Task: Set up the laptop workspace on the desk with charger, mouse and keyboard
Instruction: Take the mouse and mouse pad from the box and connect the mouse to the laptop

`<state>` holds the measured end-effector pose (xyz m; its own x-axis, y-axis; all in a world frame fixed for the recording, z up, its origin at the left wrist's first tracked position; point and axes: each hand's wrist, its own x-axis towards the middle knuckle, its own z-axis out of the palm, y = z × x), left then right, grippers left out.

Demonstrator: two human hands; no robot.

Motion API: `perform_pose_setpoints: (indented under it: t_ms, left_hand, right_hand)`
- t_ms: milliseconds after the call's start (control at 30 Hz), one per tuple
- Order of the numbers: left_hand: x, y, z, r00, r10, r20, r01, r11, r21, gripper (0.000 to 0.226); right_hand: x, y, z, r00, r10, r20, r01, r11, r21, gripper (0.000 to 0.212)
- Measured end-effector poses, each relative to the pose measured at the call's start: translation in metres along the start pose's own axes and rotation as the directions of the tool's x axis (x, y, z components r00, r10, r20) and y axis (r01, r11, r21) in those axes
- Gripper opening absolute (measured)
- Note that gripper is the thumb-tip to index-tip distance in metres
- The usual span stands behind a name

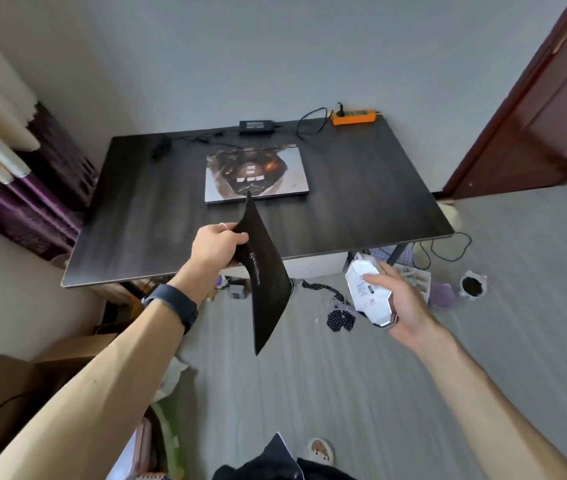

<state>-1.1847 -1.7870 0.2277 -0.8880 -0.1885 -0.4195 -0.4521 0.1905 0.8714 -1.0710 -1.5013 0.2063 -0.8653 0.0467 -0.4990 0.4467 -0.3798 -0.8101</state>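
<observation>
Your left hand [218,245] pinches the black mouse pad [268,289] at one edge, fingers curled round it, so the sheet hangs over the desk's [361,202] near edge with its top corner in front of the closed laptop [256,174] at the desk's middle. The pad looks thin, light and floppy, so it will likely droop and curl. Judge it best laid flat, smoothing from the held edge. Your right hand [401,303] cups the white mouse [367,289] underside up, fingers wrapped round its sides, off the desk's near right corner. It looks hard, light and smooth-shelled, so hold it by the flanks. The charger [256,126] lies at the far edge, near the orange power strip [353,117] at the far right corner.
</observation>
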Motion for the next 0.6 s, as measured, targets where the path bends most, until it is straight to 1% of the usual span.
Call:
perform_pose_setpoints:
  t_ms: [67,167,233,300,367,467,533,600]
  left_hand:
    - [0.010,0.025,0.023,0.999,0.039,0.005,-0.039,0.999,-0.013,0.024]
    - [0.024,0.067,0.059,0.994,0.106,0.029,-0.106,0.994,-0.015,0.026]
    - [0.039,0.097,0.087,0.990,0.134,0.043,-0.133,0.991,-0.011,0.020]
    - [0.053,0.123,0.110,0.987,0.153,0.053,-0.153,0.988,-0.017,0.016]
    - [0.072,0.148,0.136,0.982,0.176,0.065,-0.174,0.984,-0.034,0.017]
    - [0.096,0.178,0.171,0.972,0.215,0.090,-0.216,0.976,-0.002,0.016]
    - [0.114,0.195,0.192,0.967,0.222,0.121,-0.221,0.975,-0.027,0.016]
    - [0.130,0.208,0.209,0.967,0.214,0.139,-0.208,0.977,-0.056,0.015]
  right_hand:
    - [0.016,-0.034,-0.011,0.996,-0.080,-0.027,0.080,0.997,0.001,0.038]
    - [0.046,-0.090,-0.015,0.968,-0.221,-0.117,0.219,0.975,-0.028,0.040]
    - [0.066,-0.133,-0.011,0.934,-0.312,-0.174,0.306,0.950,-0.059,0.039]
    - [0.085,-0.167,-0.003,0.896,-0.391,-0.209,0.378,0.920,-0.104,0.044]
    - [0.105,-0.198,0.004,0.859,-0.464,-0.219,0.445,0.886,-0.132,0.043]
    - [0.130,-0.234,0.010,0.818,-0.532,-0.219,0.503,0.846,-0.178,0.032]
    - [0.146,-0.258,0.010,0.791,-0.564,-0.237,0.523,0.824,-0.217,0.032]
    - [0.161,-0.277,0.008,0.767,-0.593,-0.244,0.532,0.801,-0.274,0.038]
